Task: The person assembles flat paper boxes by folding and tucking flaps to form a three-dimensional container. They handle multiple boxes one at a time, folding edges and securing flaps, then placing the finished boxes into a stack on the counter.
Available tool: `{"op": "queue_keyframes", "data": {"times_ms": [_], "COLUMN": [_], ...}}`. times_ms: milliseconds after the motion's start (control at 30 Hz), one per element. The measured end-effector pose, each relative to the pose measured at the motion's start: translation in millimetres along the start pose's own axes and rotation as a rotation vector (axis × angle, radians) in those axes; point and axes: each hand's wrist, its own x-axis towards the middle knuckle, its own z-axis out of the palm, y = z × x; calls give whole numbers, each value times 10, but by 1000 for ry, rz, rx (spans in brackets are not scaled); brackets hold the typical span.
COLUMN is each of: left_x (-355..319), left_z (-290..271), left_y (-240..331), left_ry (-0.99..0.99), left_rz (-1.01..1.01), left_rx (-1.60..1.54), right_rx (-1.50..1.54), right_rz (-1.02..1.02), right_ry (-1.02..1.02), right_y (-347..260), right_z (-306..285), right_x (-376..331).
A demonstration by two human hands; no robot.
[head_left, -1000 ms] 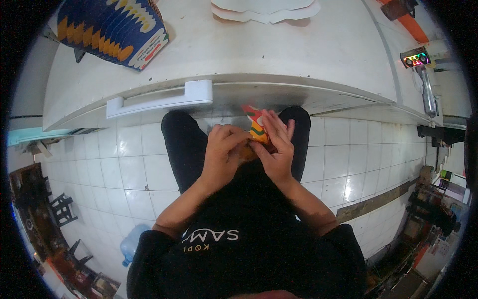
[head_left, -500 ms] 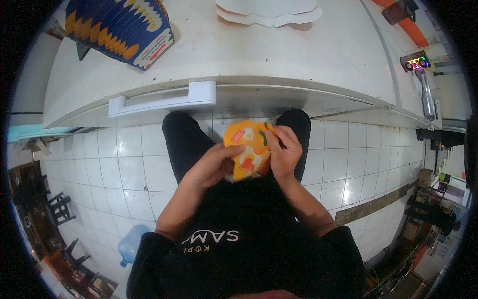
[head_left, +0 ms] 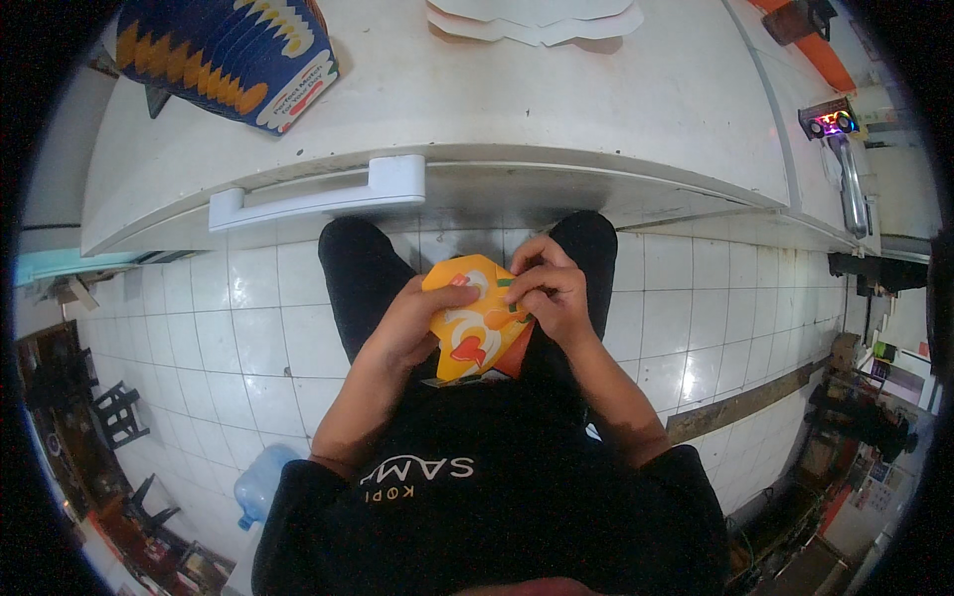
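Note:
Above my lap, a yellow printed paperboard food box [head_left: 457, 333] with red, white and green pictures is held partly folded. My left hand [head_left: 399, 323] grips its left side, the thumb lying across the printed face. At the upper right edge, my right hand [head_left: 554, 298] pinches the board with bent fingers. An orange-red panel shows at the box's lower right. The underside and the left fingertips are hidden behind it.
On the white tabletop [head_left: 417, 109] ahead stand nested dark blue food boxes [head_left: 224, 70] at left and flat white die-cut sheets [head_left: 537, 22] at the middle. A white handle [head_left: 318, 204] juts from the front edge. A blue water jug [head_left: 266, 485] lies on the tiled floor behind left.
The yellow box has come slightly nearer my body and turned, with its printed face opened wider. My right fingers have shifted along its upper right edge; my left thumb now lies across its face.

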Motion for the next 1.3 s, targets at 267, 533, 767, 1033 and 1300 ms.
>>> {"op": "queue_keyframes", "data": {"times_ms": [267, 533, 767, 1033, 1300], "left_x": [20, 78, 125, 65, 113], "left_z": [26, -5, -100, -211, -152], "left_y": [-56, -168, -278, -291, -329], "left_ry": [12, -70, -142, -322, 169], "left_rz": [70, 113, 76, 267, 680], "left_rx": [128, 26, 7, 540, 1037], "right_rx": [218, 678, 466, 353, -466], "right_rz": [238, 762, 786, 730, 89], "right_ry": [-62, -42, 81, 312, 143], "right_y": [102, 111, 256, 398, 181], "right_z": [-86, -39, 78, 70, 60], "right_x": [-44, -161, -235, -203, -119]}}
